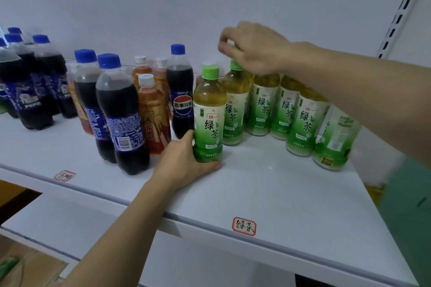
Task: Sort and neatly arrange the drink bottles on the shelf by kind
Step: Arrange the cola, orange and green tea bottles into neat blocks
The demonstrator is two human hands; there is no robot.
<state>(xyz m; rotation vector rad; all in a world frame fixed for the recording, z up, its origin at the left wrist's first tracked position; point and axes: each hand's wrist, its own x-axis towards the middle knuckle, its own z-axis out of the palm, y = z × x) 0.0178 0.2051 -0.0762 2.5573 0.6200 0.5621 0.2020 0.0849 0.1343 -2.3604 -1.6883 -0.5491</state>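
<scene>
The left hand [184, 161] has its fingers [210, 166] wrapped round the base of a green tea bottle [208, 114] standing upright on the shelf [268, 184]. The right hand [253, 48] pinches something small and pale above the green tea row [298, 109]. Bare shelf lies in front up to the edge; cola bottles [121, 114] and amber bottles [152, 114] crowd the left.

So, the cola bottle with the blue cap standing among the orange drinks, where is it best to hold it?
Probably the neck just under the blue cap, from above. The dark cola bottle with the blue cap stands upright, taller than the orange drink bottles beside it, so only its top is free; its body is hemmed in.
</scene>
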